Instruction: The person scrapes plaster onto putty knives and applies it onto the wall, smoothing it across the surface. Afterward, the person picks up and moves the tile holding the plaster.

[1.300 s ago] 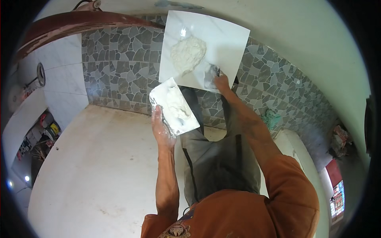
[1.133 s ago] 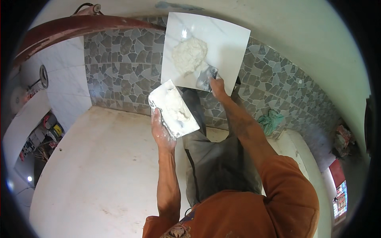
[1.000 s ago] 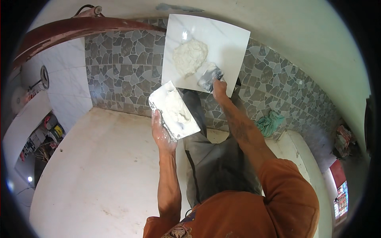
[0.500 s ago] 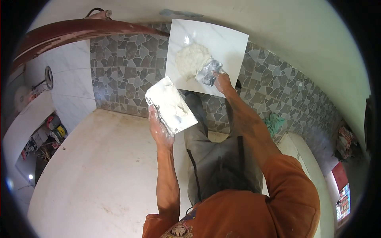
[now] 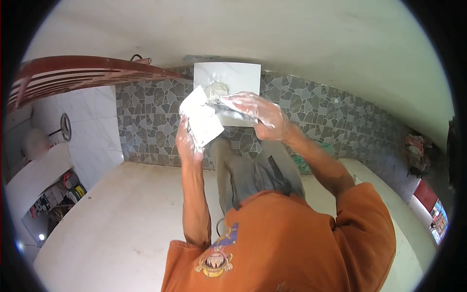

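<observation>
My left hand [image 5: 187, 138] grips the edge of a rectangular plate [image 5: 206, 129] coated with white putty. Beside it, my right hand [image 5: 268, 116] is closed around a putty knife [image 5: 234, 115]; white putty smears the fingers. The grey blade points toward the plate's right edge, partly hidden by the hand, and whether it touches cannot be made out. Beyond both hands, a mound of off-white putty [image 5: 217, 90] sits on a glossy white marbled tile [image 5: 233, 73]. The plate and my right hand cover part of that tile.
A dark red metal railing [image 5: 102, 63] stands at the far left. Stone-patterned flooring [image 5: 155, 126] surrounds the tile, with a pale wall [image 5: 316, 39] beyond. Green cloth [image 5: 304, 163] lies under my right forearm. A broad cream surface [image 5: 116, 209] fills the lower left, near a cluttered shelf [image 5: 58, 194].
My right hand has lifted the putty knife off the putty mound and brought it nearer, beside the plate. The mound looks smaller. My left hand still holds the plate; the view has shifted upward.
</observation>
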{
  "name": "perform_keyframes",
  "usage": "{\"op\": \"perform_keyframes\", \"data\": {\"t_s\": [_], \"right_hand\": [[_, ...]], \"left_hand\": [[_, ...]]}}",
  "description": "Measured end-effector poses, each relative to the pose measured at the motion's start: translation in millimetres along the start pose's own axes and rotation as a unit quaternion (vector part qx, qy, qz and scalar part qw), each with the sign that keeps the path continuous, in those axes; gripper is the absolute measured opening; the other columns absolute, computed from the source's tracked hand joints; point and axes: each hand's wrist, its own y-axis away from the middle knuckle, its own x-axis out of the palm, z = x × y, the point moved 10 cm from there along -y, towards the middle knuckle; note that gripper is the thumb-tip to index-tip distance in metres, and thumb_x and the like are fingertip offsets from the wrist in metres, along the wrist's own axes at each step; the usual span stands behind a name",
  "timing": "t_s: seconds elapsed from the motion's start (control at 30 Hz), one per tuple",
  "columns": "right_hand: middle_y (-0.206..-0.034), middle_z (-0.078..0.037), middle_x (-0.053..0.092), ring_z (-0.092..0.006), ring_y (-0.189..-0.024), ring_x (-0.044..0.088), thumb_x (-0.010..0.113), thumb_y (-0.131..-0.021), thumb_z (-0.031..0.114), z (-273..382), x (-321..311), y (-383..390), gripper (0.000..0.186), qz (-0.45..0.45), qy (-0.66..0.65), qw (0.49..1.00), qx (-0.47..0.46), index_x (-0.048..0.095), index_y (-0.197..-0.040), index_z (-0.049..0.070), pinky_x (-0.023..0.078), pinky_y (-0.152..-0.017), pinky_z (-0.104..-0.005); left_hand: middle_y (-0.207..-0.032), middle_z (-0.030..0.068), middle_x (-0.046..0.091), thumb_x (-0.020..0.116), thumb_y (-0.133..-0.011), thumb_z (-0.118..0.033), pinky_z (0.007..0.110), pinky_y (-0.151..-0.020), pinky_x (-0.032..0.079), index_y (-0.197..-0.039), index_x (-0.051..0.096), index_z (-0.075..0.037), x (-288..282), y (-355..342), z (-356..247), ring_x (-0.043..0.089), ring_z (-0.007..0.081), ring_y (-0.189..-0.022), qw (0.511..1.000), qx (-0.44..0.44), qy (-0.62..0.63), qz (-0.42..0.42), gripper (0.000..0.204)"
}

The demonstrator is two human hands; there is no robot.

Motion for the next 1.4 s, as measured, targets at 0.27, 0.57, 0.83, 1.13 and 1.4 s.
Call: {"op": "perform_keyframes", "data": {"t_s": [0.27, 0.57, 0.83, 1.13, 1.4], "right_hand": [[-0.129, -0.017, 0.053, -0.0325, -0.117, 0.052, 0.056, -0.076, 0.001, 141.8, -16.3, 5.8, 0.042, 0.129, 0.232, 0.926, -0.269, 0.060, -0.118, 0.006, 0.042, -0.101, -0.0490], [-0.125, -0.016, 0.057, -0.0284, -0.119, 0.053, 0.054, -0.078, 0.003, 156.6, -64.7, 28.0, 0.039, 0.057, 0.363, 0.907, -0.206, 0.062, -0.116, 0.006, 0.040, -0.106, -0.0450], [-0.125, -0.018, 0.056, -0.0310, -0.116, 0.054, 0.054, -0.070, -0.011, 138.6, -128.6, 48.8, 0.050, 0.014, 0.495, 0.865, -0.079, 0.060, -0.117, 0.004, 0.042, -0.102, -0.0421], [-0.109, -0.015, 0.059, -0.0250, -0.102, 0.059, 0.054, -0.087, 0.004, 87.5, -113.3, 100.8, 0.029, -0.439, -0.498, 0.733, 0.149, 0.051, -0.113, -0.007, 0.047, -0.092, -0.0413], [-0.101, -0.011, 0.061, -0.0243, -0.098, 0.060, 0.053, -0.083, 0.001, 91.5, -92.4, 76.8, 0.019, -0.454, -0.560, 0.691, 0.055, 0.056, -0.102, -0.004, 0.048, -0.091, -0.0418]], "left_hand": [[-0.110, 0.0153, 0.061, 0.045, -0.098, -0.020, 0.035, -0.084, 0.052, -0.120, 0.049, 0.005, 156.6, 54.0, -25.1, 0.062, 0.0236, -0.097, 0.955, -0.140, 0.136, 0.225, 0.033], [-0.111, 0.0139, 0.061, 0.046, -0.097, -0.018, 0.034, -0.082, 0.054, -0.119, 0.051, 0.005, 198.2, 65.4, -34.5, 0.063, 0.0221, -0.096, 0.964, -0.102, -0.005, 0.245, 0.032], [-0.113, 0.0112, 0.058, 0.044, -0.098, -0.021, 0.032, -0.082, 0.054, -0.123, 0.047, 0.004, 245.0, 58.7, -59.9, 0.061, 0.0200, -0.098, 0.951, -0.051, -0.044, 0.302, 0.035], [-0.115, 0.0106, 0.056, 0.042, -0.099, -0.022, 0.032, -0.091, 0.046, -0.130, 0.040, 0.005, 294.6, 75.3, -114.2, 0.055, 0.0172, -0.105, 0.908, 0.216, -0.173, 0.315, 0.040], [-0.102, 0.0129, 0.061, 0.042, -0.098, -0.012, 0.029, -0.080, 0.044, -0.119, 0.052, 0.005, 300.4, 122.7, -120.3, 0.056, 0.0174, -0.089, 0.759, 0.440, -0.298, 0.376, 0.028]]}}
